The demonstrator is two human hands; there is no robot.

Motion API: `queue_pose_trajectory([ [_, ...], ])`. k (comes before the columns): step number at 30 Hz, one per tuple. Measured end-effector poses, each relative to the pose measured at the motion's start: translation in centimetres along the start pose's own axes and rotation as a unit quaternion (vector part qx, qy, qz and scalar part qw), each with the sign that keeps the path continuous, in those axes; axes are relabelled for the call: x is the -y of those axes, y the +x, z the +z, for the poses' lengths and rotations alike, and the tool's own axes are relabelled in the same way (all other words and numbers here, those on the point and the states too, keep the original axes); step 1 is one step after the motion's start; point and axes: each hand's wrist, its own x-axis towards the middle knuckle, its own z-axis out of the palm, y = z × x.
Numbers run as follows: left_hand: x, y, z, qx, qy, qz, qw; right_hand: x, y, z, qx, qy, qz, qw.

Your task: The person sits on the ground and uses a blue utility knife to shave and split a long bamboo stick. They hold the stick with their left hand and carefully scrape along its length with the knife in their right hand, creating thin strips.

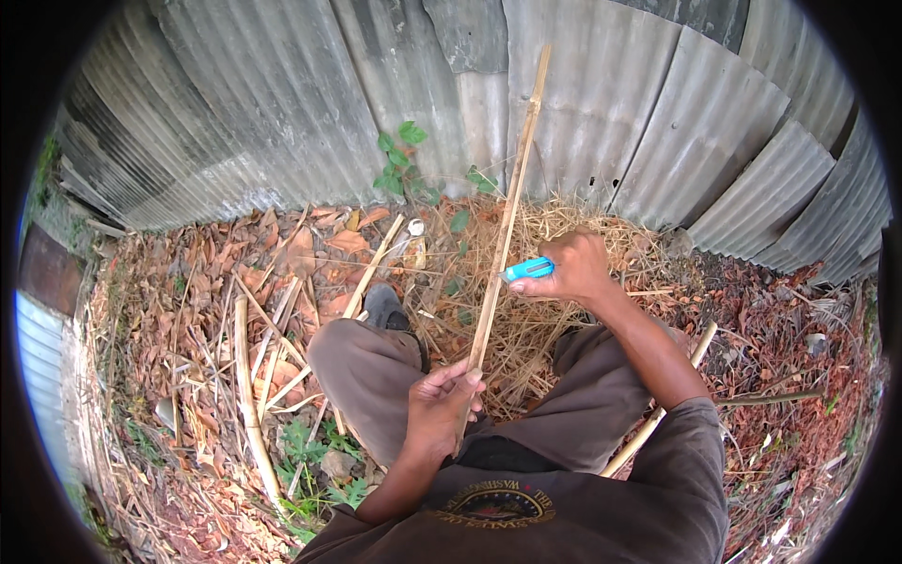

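Observation:
A long split bamboo strip (512,202) slants up and away from my lap, its far end in front of the metal fence. Near its lower end, my left hand (445,404) is closed around it, the thumb lying along the strip. My right hand (575,267) grips a bright blue utility knife (530,269) just right of the strip's middle. The knife's front end is at the strip's edge; whether the blade touches the bamboo is too small to tell.
A corrugated metal fence (272,113) stands across the far side. Bamboo pieces (252,404) lie among dry leaves (211,282) at left. Pale shavings (526,357) cover the ground between my knees. Another bamboo pole (700,348) lies by my right leg. A small green plant (399,160) grows at the fence.

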Motion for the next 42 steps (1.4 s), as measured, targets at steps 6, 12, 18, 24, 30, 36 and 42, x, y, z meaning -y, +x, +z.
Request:
queue_pose_trajectory([
  [6, -0.8, -1.0, 0.3, -0.002, 0.043, 0.003, 0.999, -2.9, 1.0, 0.1, -0.015, -0.027, 0.058, 0.998],
  [12, -0.3, -2.1, -0.7, -0.005, 0.016, -0.014, 1.000, -1.9, 0.9, 0.7, -0.026, -0.052, 0.095, 0.994],
  [18, -0.8, -2.6, -0.7, -0.005, 0.034, -0.028, 0.999, -2.9, 1.3, 0.2, -0.050, -0.065, 0.023, 0.996],
  [24, -1.0, -4.6, -1.0, 0.007, 0.045, -0.059, 0.997, -5.9, 2.4, -0.5, -0.043, -0.078, 0.167, 0.982],
  [30, -0.4, -5.6, -2.2, 0.036, 0.049, -0.093, 0.994, -8.0, 2.6, -0.9, -0.046, -0.067, 0.278, 0.957],
  [36, -0.4, -7.7, -4.2, 0.037, 0.111, -0.180, 0.977, -15.5, -0.5, -2.9, -0.030, -0.067, 0.549, 0.833],
  [42, 1.3, -4.5, -5.0, -0.033, 0.132, -0.025, 0.990, -12.5, -4.5, -1.0, 0.174, -0.122, 0.474, 0.855],
])
